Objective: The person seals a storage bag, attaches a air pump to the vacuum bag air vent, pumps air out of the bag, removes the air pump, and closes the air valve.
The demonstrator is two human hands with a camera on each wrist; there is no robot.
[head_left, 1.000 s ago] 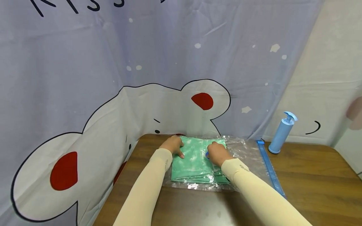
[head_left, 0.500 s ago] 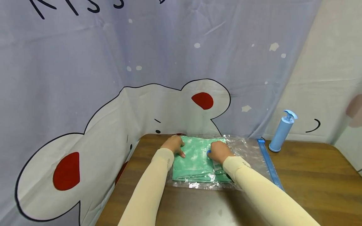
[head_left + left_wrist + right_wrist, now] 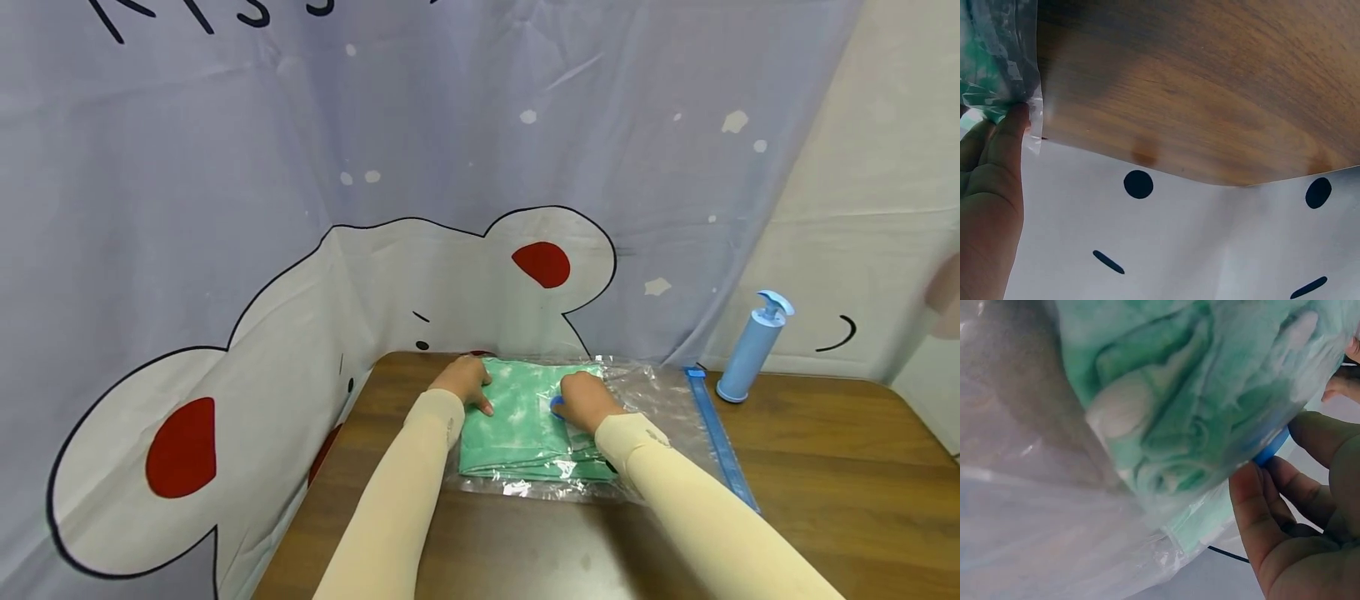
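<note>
A folded green-and-white cloth (image 3: 510, 425) lies inside a clear plastic storage bag (image 3: 656, 408) on the table. My left hand (image 3: 465, 382) rests at the bag's left side, thumb spread toward the cloth. In the left wrist view, its extended fingers (image 3: 1007, 140) touch the plastic edge. Over the cloth's right half, my right hand (image 3: 588, 402) pinches a round blue valve cap (image 3: 557, 406) on the bag. The right wrist view shows this cap (image 3: 1270, 447) between thumb and fingertips, mostly covered by them.
A light-blue hand pump (image 3: 750, 354) stands upright at the back right, beyond the bag's blue zip strip (image 3: 720, 442). Behind the brown wooden table (image 3: 840, 475) hangs a printed curtain (image 3: 420, 108). The table's left edge runs close by my left arm.
My right hand has shifted and turned slightly at the blue valve cap, keeping its pinch. The left hand stays on the bag's left side. The head view has moved a little.
</note>
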